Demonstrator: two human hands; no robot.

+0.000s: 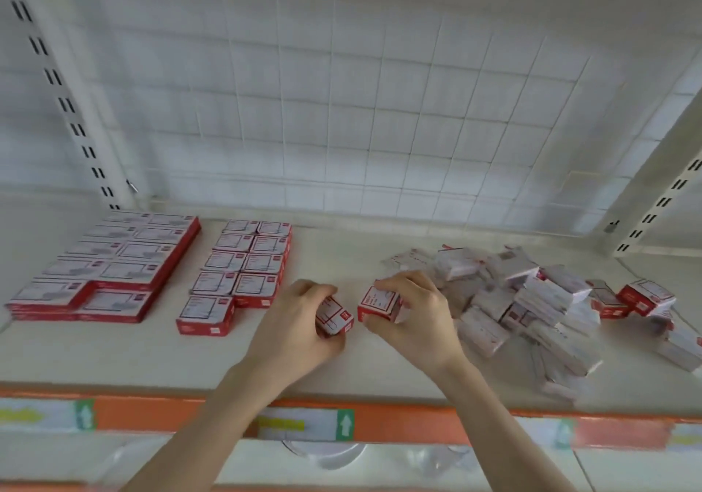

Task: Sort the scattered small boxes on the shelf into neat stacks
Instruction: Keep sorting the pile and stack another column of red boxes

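I'd set each box flush against the neat stacks at left, edges squared. My left hand has its fingers curled round one small box. My right hand pinches a second box. Both look like crisp red-and-white cardboard. The loose pile sprawls at right on the smooth shelf.

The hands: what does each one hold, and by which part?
Left hand grips one small box around its left end; right hand grips a second small box around its right end.
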